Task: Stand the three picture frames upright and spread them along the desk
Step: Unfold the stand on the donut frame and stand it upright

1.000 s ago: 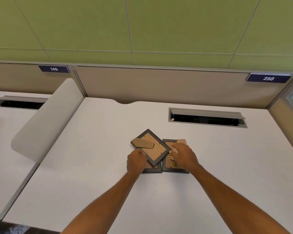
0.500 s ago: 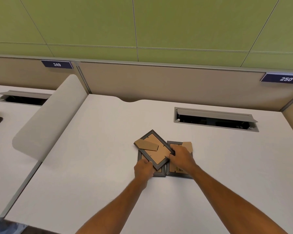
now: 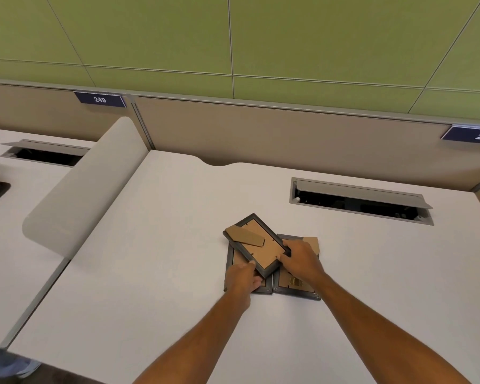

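I judge the task barely begun — none of the three frames stands yet. My left hand (image 3: 240, 277) and right hand (image 3: 299, 259) both pinch the top dark-rimmed frame with the brown cardboard back (image 3: 257, 245), face down and skewed across the other two flat frames (image 3: 297, 286) mid-way along the white desk (image 3: 150, 273). Standing and spreading are all ahead.

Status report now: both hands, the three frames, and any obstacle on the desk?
Left hand and right hand grip top frame, face down, askew over two flat frames. None upright. Desk around unobstructed.
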Demonstrator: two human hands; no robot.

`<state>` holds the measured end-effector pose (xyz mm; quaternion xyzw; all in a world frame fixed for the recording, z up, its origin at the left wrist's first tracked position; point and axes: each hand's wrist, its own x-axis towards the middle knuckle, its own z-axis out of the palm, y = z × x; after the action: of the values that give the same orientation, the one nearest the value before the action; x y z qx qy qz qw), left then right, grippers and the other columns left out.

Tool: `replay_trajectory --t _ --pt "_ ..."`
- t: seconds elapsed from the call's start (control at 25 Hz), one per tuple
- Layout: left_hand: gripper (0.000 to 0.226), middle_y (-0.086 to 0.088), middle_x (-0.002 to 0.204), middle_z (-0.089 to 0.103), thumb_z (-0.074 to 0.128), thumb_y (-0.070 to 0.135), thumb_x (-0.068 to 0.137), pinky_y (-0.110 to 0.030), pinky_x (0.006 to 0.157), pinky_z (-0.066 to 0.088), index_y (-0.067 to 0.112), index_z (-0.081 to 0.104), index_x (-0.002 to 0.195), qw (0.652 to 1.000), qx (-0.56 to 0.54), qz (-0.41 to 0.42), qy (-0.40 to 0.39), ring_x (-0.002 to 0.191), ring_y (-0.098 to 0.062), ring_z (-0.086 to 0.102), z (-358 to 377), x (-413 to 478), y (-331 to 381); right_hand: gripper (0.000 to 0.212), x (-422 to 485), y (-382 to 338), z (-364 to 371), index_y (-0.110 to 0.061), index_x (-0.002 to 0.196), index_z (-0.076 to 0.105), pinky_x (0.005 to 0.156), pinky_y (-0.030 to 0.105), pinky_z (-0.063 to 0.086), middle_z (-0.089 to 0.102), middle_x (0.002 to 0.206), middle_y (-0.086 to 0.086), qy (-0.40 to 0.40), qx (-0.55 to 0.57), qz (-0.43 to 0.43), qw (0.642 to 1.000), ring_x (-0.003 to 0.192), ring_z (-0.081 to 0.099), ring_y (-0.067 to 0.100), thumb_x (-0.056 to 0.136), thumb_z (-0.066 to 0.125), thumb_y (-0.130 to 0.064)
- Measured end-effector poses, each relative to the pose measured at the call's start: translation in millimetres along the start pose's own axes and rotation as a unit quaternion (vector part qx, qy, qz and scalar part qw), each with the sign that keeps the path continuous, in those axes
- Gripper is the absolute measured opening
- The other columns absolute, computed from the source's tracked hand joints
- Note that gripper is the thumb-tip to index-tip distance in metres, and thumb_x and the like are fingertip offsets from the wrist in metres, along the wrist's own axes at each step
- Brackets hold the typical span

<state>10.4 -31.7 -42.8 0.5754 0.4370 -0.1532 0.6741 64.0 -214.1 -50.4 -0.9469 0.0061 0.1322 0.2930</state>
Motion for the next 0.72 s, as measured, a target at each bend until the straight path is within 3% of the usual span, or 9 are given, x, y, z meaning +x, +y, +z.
replay_trajectory --t 0.12,0.24,0.44,0.64,0.72 --pt "0.012 -0.016 0.109 0.077 0.075 0.014 0.102 -0.038 0.08 0.069 0.012 0.064 0.106 0.999 -0.029 0.016 -0.027 0.093 -0.029 0.081 3 -9 6 0.005 0 1 -2 -0.027 0.097 0.072 0.074 0.043 0.058 0.07 0.099 -0.003 -0.007 -0.001 -0.013 1.0 0.098 0.063 0.021 0.094 0.069 -0.03" --pt "0.017 -0.016 0.115 0.077 0.076 0.012 0.1 -0.038 0.082 0.07 0.011 0.067 0.114 0.997 -0.036 0.05 -0.038 0.102 -0.029 0.081 5 -12 13 0.026 -1 2 -8 -0.026 0.101 0.073 0.074 0.039 0.059 0.07 0.104 0.0 -0.007 -0.003 -0.019 1.0 0.099 0.063 0.021 0.089 0.065 -0.003" --pt "0.024 -0.017 0.116 0.079 0.078 0.013 0.099 -0.034 0.075 0.07 0.009 0.066 0.12 0.994 -0.049 0.069 -0.066 0.096 -0.029 0.083 4 -24 34 0.06 -5 10 -18 -0.019 0.143 0.065 0.101 0.035 0.056 0.066 0.136 0.002 0.019 0.02 -0.038 0.999 0.126 0.06 0.021 0.089 0.069 0.008" --pt "0.023 -0.02 0.101 0.084 0.076 0.011 0.1 -0.031 0.066 0.068 0.001 0.07 0.119 0.991 -0.06 0.062 -0.104 0.081 -0.027 0.084 -5 -46 70 0.053 -10 8 -51 -0.018 0.136 0.074 0.108 0.029 0.055 0.071 0.14 0.001 0.09 0.164 -0.07 0.98 0.129 0.059 0.012 0.095 0.066 0.014" --pt "0.021 -0.021 0.094 0.083 0.076 0.007 0.099 -0.032 0.066 0.07 -0.004 0.071 0.115 0.986 -0.082 0.043 -0.139 0.077 -0.028 0.082 -10 -59 87 0.051 -12 4 -68 -0.021 0.129 0.077 0.099 0.014 0.055 0.072 0.136 -0.004 0.095 0.196 -0.083 0.972 0.129 0.061 0.012 0.093 0.07 0.014"
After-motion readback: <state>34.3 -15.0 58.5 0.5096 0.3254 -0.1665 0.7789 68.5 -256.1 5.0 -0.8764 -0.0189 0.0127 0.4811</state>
